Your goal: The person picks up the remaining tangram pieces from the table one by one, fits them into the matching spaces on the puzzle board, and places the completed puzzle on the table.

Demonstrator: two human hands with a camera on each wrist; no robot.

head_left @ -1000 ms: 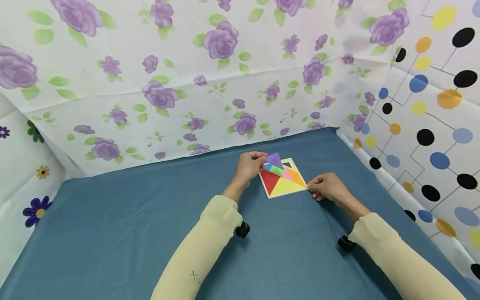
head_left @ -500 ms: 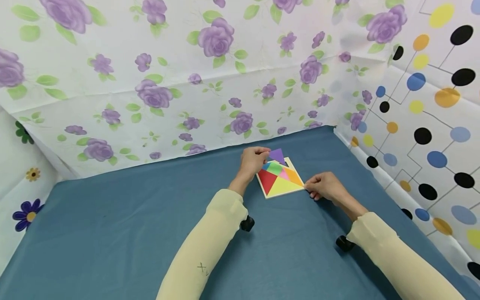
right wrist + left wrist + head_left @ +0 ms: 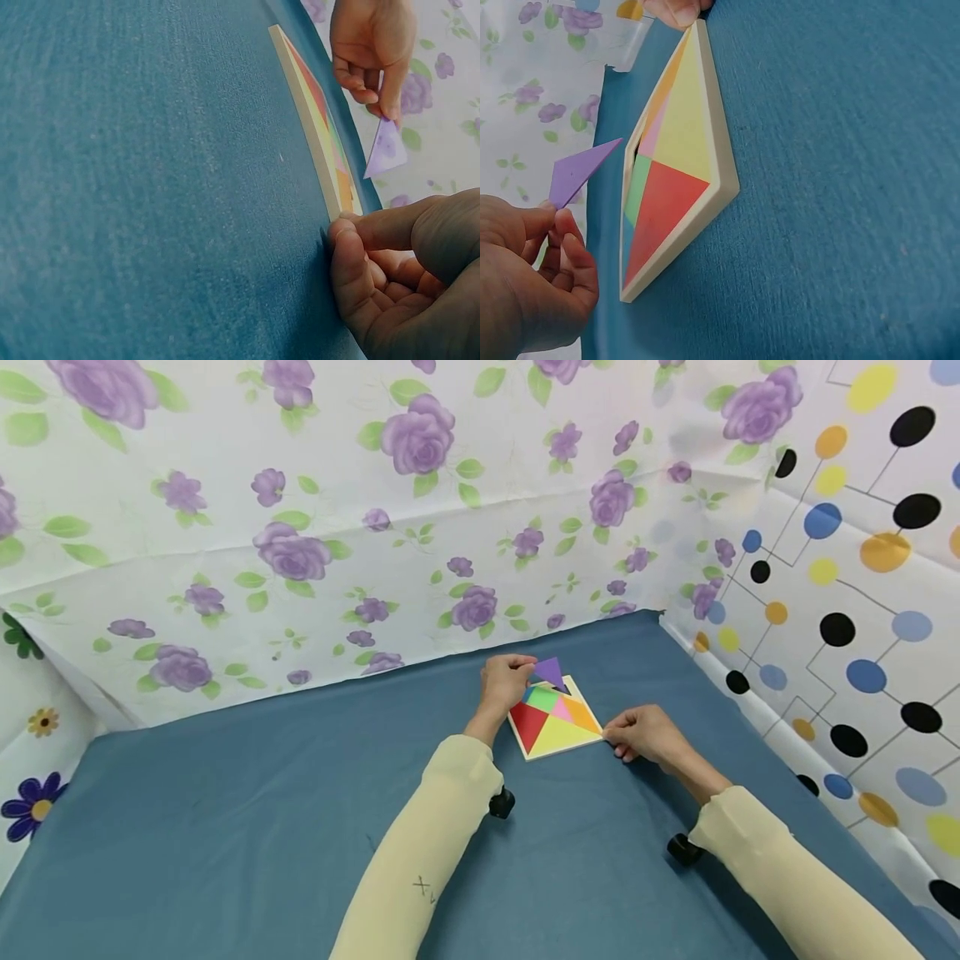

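Observation:
My left hand (image 3: 504, 685) pinches a purple triangular tangram piece (image 3: 550, 672) between thumb and fingertips, over the far edge of a square wooden tangram tray. In the left wrist view the purple piece (image 3: 581, 172) is tilted and stands clear of the tray (image 3: 718, 112). Red, yellow, orange, pink, green and blue pieces lie flat inside the tray (image 3: 562, 749). A dark gap shows at its far side, partly covered by the purple piece. At the tray's near right corner, my right hand (image 3: 645, 732) pinches the rim between thumb and forefinger.
Blue cloth (image 3: 300, 827) covers the table. A flowered sheet (image 3: 337, 485) hangs along the back, and a dotted sheet (image 3: 862, 593) rises close on the right. Black wrist cameras hang below both cream sleeves (image 3: 420, 852).
The left hand has carried the purple piece slightly right and away over the tray, turning it and uncovering more of the green piece. The right hand stays at the corner. The head view has shifted.

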